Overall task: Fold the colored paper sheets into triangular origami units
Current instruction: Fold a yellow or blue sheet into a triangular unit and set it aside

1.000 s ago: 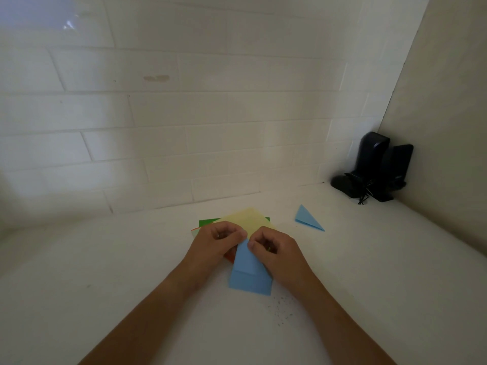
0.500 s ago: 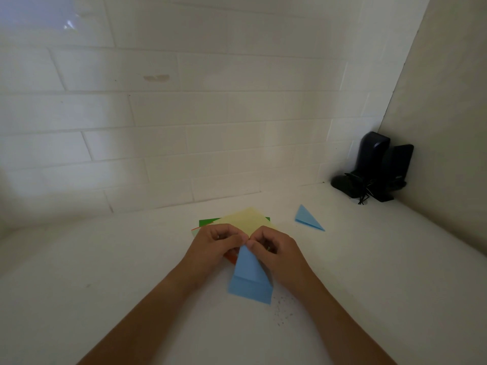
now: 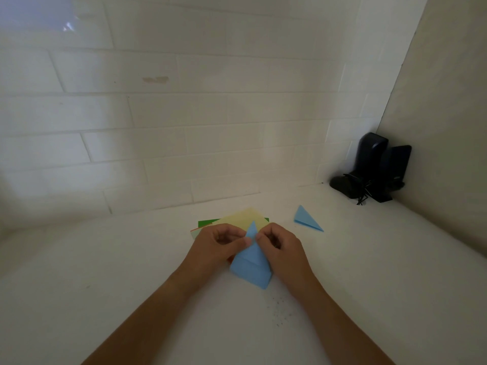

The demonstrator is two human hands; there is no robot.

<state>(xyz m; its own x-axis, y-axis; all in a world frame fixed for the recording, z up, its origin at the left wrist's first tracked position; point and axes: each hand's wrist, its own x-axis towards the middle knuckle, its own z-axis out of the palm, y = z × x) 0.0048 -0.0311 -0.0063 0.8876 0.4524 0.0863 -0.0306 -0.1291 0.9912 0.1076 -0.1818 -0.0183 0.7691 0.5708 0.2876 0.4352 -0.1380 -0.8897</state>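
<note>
A partly folded blue paper (image 3: 251,267) lies on the white counter, with a pointed tip standing up between my hands. My left hand (image 3: 218,243) pinches its upper left edge with curled fingers. My right hand (image 3: 280,246) pinches the upper right edge the same way. Behind my hands lies a stack of flat sheets, pale yellow (image 3: 243,216) on top, green (image 3: 207,223) and a red edge beneath. A finished blue triangular unit (image 3: 305,218) rests to the right of the stack.
A black device with a cable (image 3: 371,172) stands in the back right corner against the walls. White tiled wall runs along the back. Small dark specks (image 3: 279,309) dot the counter in front of the blue paper.
The blue paper's top has been folded in to a narrow point that now sticks up between my fingers. Both hands stay in nearly the same place.
</note>
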